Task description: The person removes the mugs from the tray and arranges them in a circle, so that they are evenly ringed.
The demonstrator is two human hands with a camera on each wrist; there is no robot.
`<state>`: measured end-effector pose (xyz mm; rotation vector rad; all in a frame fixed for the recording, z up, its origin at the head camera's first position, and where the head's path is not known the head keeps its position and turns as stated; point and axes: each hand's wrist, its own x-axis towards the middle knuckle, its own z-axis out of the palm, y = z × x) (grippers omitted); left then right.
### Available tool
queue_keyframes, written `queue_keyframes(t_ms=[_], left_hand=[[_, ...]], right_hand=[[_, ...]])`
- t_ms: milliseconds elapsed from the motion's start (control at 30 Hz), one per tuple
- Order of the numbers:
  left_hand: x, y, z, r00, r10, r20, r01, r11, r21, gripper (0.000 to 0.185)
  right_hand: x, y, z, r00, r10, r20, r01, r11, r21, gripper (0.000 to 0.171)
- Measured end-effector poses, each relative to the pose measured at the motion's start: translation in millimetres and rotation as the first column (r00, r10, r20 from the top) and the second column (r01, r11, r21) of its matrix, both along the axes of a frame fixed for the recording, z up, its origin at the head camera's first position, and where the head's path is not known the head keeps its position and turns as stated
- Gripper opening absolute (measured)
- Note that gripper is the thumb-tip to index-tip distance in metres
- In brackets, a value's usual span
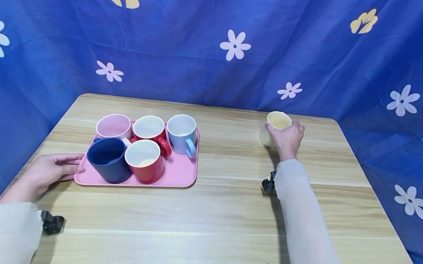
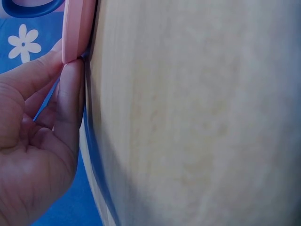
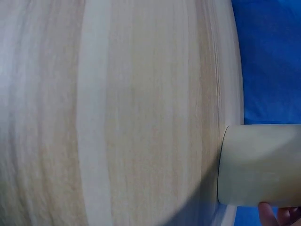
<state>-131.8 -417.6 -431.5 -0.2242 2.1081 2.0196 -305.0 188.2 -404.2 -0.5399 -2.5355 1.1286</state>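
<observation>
Left hand (image 1: 53,168) flat on the bench (image 1: 226,218), fingers straight against the near-left edge of the pink tray (image 1: 177,173), likely steadying it under five crowded mugs. Far right, well apart from the tray, right hand (image 1: 288,138) curled round a cream cup (image 1: 275,123), tilted near the back edge, seemingly gripped for lifting.

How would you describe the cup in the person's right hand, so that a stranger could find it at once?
On the wooden table, look to the far right, well apart from the pink tray of mugs. There the right hand grips a cream cup. It is the only cup off the tray, and the only pale yellow one.
</observation>
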Motion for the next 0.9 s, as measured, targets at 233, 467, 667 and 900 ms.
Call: queue_keyframes(t_ms=[233,467,667,900], left_hand=[[0.0,1,0.2,1.000,0.005,0.005,-0.005,1.000,0.006,0.038],[0.0,2,0.9,1.000,0.008,0.015,-0.008,1.000,-0.016,0.038],[0.0,1,0.8,1.000,0.013,0.016,-0.012,1.000,-0.014,0.038],[-0.5,0,-1.5,1.000,0.014,0.014,-0.014,1.000,0.006,0.037]], right_hand=[[3.1,-1,-1.8,1.000,0.010,-0.008,-0.010,0.999,-0.034,0.098],[6.5,-3,-8.4,0.999,-0.002,-0.041,-0.002,0.996,-0.092,0.099],[10.9,-7,-12.9,0.996,-0.029,-0.082,0.017,0.990,-0.139,0.103],[16.9,-15,-13.0,0.991,-0.089,-0.104,0.068,0.980,-0.188,0.107]])
